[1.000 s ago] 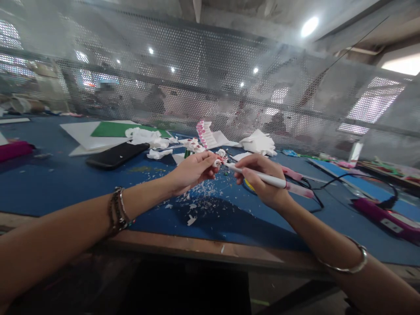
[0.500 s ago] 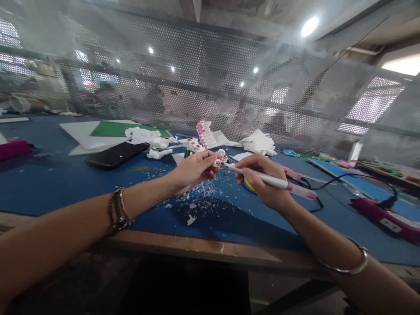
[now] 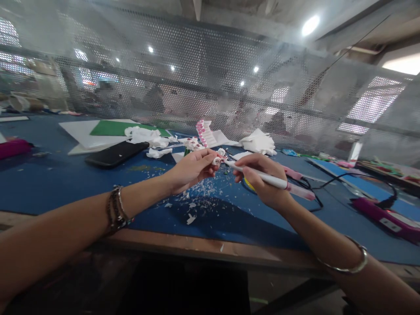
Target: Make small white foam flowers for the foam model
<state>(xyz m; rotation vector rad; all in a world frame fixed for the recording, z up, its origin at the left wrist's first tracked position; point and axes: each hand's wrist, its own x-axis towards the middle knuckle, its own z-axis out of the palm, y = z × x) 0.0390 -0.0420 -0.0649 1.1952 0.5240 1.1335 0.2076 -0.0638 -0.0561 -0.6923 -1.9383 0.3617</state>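
Between the thumb and fingers of my left hand (image 3: 197, 168) is a small white-and-red flower-like piece (image 3: 222, 154), its lower part covered by the fingertips. My right hand (image 3: 262, 177) grips a white marker pen (image 3: 271, 180) with a pinkish rear end, held like a pencil. The pen's tip points left and meets or nearly meets the small piece; contact is too fine to make out. Behind my left hand lie similar white pieces with dark red spots (image 3: 193, 143). White scraps (image 3: 203, 192) are scattered on the blue tabletop (image 3: 131, 192) below both hands.
A black phone (image 3: 116, 154) lies left, near green sheet (image 3: 110, 128) and crumpled white tissue (image 3: 144, 134). A pink-patterned paper strip (image 3: 201, 133) and white paper stack (image 3: 259, 142) stand behind. A purple power strip (image 3: 387, 218) with black cables sits right. Perforated mesh (image 3: 197, 65) rises behind.
The small piece has turned slightly in my left fingers. Both hands stay almost in place, and the pen remains at the piece.
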